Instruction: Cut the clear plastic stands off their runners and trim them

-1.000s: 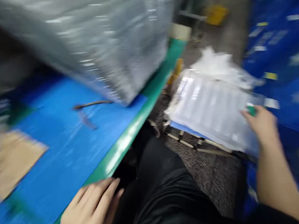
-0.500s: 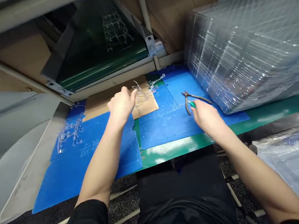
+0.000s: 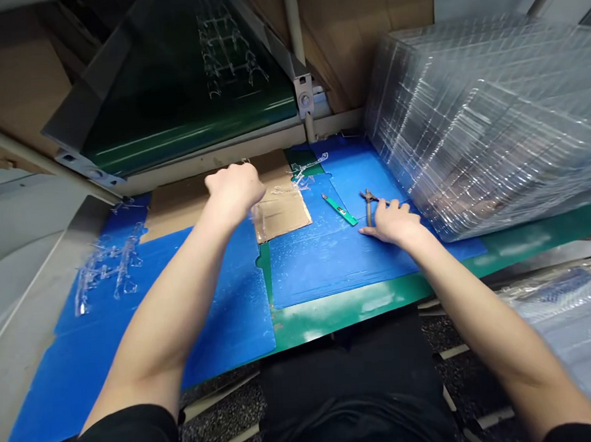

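My left hand is closed, back up, above the cardboard piece. Bits of a clear plastic part show beyond and below its fingers; the rest is hidden by the hand. On the right, my right hand is over a pair of side cutters, thumb by one handle and fingers across the other. The jaws point away from me. Just left of the cutters, a green utility knife lies loose on the blue sheet. Another clear plastic piece lies at the cardboard's right edge.
Several clear plastic pieces lie on the left blue sheet. A tall stack of clear trays stands at the right. Behind the table, a green conveyor belt carries another clear part. A metal bracket sits at its corner.
My right hand has let go of the green knife, which now lies on the blue sheet, and has moved onto the side cutters. My left hand has turned over the clear plastic part.
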A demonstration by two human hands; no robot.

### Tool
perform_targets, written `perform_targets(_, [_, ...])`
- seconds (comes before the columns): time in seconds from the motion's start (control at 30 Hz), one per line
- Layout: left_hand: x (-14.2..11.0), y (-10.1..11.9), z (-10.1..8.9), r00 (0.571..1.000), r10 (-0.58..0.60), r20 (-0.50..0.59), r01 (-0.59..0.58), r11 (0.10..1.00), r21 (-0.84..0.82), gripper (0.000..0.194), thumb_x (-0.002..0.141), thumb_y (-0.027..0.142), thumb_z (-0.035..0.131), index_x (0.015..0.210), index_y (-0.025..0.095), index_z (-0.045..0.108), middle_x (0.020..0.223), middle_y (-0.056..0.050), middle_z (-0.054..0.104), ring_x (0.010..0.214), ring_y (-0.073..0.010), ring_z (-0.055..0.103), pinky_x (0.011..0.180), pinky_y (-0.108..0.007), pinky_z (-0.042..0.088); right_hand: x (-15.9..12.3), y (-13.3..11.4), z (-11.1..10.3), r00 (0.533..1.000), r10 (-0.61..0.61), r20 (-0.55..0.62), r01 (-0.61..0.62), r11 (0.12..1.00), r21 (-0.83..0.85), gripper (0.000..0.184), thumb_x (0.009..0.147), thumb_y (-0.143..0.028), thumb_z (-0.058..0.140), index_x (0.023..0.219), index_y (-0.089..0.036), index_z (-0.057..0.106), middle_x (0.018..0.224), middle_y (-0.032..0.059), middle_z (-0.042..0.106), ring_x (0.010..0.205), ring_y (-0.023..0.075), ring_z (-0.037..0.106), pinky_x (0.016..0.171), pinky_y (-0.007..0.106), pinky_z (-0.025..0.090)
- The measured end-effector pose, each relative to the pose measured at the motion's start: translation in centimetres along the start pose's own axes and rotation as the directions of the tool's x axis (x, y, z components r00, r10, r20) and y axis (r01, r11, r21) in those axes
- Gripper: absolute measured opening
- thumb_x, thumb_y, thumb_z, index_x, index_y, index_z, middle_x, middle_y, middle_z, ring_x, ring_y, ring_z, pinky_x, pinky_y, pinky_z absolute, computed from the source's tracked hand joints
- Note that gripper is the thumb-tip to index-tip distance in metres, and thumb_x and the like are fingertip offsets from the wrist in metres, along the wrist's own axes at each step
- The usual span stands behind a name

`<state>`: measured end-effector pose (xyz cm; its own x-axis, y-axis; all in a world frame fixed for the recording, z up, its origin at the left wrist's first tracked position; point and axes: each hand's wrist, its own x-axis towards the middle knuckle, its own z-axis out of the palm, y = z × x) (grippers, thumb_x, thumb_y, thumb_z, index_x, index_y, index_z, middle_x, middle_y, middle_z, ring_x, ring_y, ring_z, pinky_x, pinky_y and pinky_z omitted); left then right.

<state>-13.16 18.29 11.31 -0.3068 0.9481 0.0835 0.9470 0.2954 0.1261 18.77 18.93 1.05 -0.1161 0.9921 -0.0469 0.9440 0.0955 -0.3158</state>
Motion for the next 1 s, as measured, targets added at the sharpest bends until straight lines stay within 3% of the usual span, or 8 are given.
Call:
perform_targets(0.13, [-7.3, -4.2, -1.4, 0.937, 0.098, -0.335, -0.173, 0.964, -0.203, 0.043, 0.098, 0.042, 0.066, 0.063, 0.023, 0.05, 0.06, -0.003, 0.047, 0.065, -0.0208, 0.049, 0.073, -0.038, 0.036, -0.8, 2.7, -1.2, 0.996, 0.044, 0.08, -0.047, 0.998, 0.039, 0.049, 0.082, -0.019, 0.084, 0.123, -0.002, 0.064, 0.133, 0.0388, 0.058, 0.124, 0.0527, 0.056, 0.1, 0.07, 0.046])
perform_targets(0.2, [-11.7, -5.3, -0.6, 0.882, 0.071, -0.467, -0.286, 0.867, -0.408, 0.05, 0.103, 0.042, 0.062, 0.061, 0.023, 0.043, 0.057, 0.002, 0.037, 0.057, -0.0153, 0.035, 0.064, -0.035, 0.028, -2.5, 3.1, -1.9, 0.994, 0.023, 0.105, -0.034, 0.994, 0.1, 0.038, 0.088, -0.018, 0.072, 0.123, -0.004, 0.063, 0.128, 0.0333, 0.06, 0.121, 0.0467, 0.058, 0.101, 0.063, 0.047])
perform_targets(0.3, [-17.4, -5.2, 2.5, 0.83, -0.13, -0.542, -0.331, 0.667, -0.668, 0.052, 0.107, 0.042, 0.059, 0.062, 0.022, 0.043, 0.059, 0.003, 0.039, 0.057, -0.0133, 0.034, 0.06, -0.034, 0.027, -8.0, 2.0, -2.1, 0.984, -0.08, 0.158, 0.038, 0.967, 0.253, 0.033, 0.103, -0.022, 0.043, 0.132, -0.013, 0.056, 0.107, 0.0156, 0.064, 0.1, 0.0296, 0.064, 0.091, 0.043, 0.053])
perform_targets(0.4, [-21.0, -3.4, 6.1, 0.798, -0.333, -0.503, -0.322, 0.47, -0.822, 0.052, 0.107, 0.041, 0.061, 0.062, 0.021, 0.045, 0.06, 0.003, 0.04, 0.058, -0.0127, 0.036, 0.058, -0.032, 0.027, -15.9, -0.8, -1.2, 0.92, -0.278, 0.276, 0.073, 0.814, 0.576, 0.03, 0.113, -0.042, 0.038, 0.131, -0.022, 0.052, 0.099, 0.0049, 0.061, 0.085, 0.0216, 0.061, 0.082, 0.035, 0.053])
perform_targets(0.47, [-22.6, -2.0, 7.9, 0.786, -0.423, -0.451, -0.313, 0.357, -0.88, 0.052, 0.107, 0.04, 0.061, 0.062, 0.02, 0.044, 0.061, 0.003, 0.038, 0.058, -0.0121, 0.035, 0.058, -0.03, 0.027, -20.4, -3.2, -0.2, 0.764, -0.465, 0.448, -0.026, 0.672, 0.74, 0.031, 0.113, -0.053, 0.047, 0.125, -0.025, 0.054, 0.104, 0.0031, 0.061, 0.091, 0.0209, 0.06, 0.086, 0.035, 0.051])
perform_targets(0.57, [-24.4, -0.4, 9.2, 0.808, -0.465, -0.361, -0.288, 0.223, -0.931, 0.054, 0.108, 0.042, 0.062, 0.063, 0.019, 0.043, 0.061, 0.004, 0.037, 0.057, -0.0111, 0.034, 0.057, -0.029, 0.027, -23.8, -6.1, 1.1, 0.606, -0.537, 0.587, -0.142, 0.653, 0.744, 0.024, 0.114, -0.049, 0.049, 0.122, -0.026, 0.054, 0.115, 0.0034, 0.062, 0.102, 0.0216, 0.059, 0.094, 0.038, 0.048])
perform_targets(0.8, [-26.8, 0.3, 9.9, 0.876, -0.427, -0.224, -0.226, 0.048, -0.973, 0.053, 0.108, 0.043, 0.062, 0.064, 0.019, 0.044, 0.061, 0.003, 0.038, 0.057, -0.0108, 0.036, 0.055, -0.028, 0.027, -23.5, -6.7, 1.2, 0.56, -0.549, 0.621, -0.125, 0.685, 0.718, 0.016, 0.114, -0.041, 0.049, 0.12, -0.027, 0.049, 0.117, 0.0033, 0.063, 0.111, 0.024, 0.06, 0.097, 0.041, 0.045])
perform_targets(1.0, [-27.2, 0.7, 10.5, 0.881, -0.434, -0.187, -0.227, -0.041, -0.973, 0.053, 0.109, 0.041, 0.062, 0.064, 0.018, 0.044, 0.061, 0.003, 0.037, 0.057, -0.0108, 0.036, 0.056, -0.028, 0.028, -23.6, -7.2, 0.6, 0.548, -0.525, 0.651, -0.147, 0.706, 0.693, 0.019, 0.116, -0.046, 0.047, 0.117, -0.027, 0.049, 0.115, 0.0018, 0.063, 0.107, 0.0221, 0.058, 0.099, 0.041, 0.045])
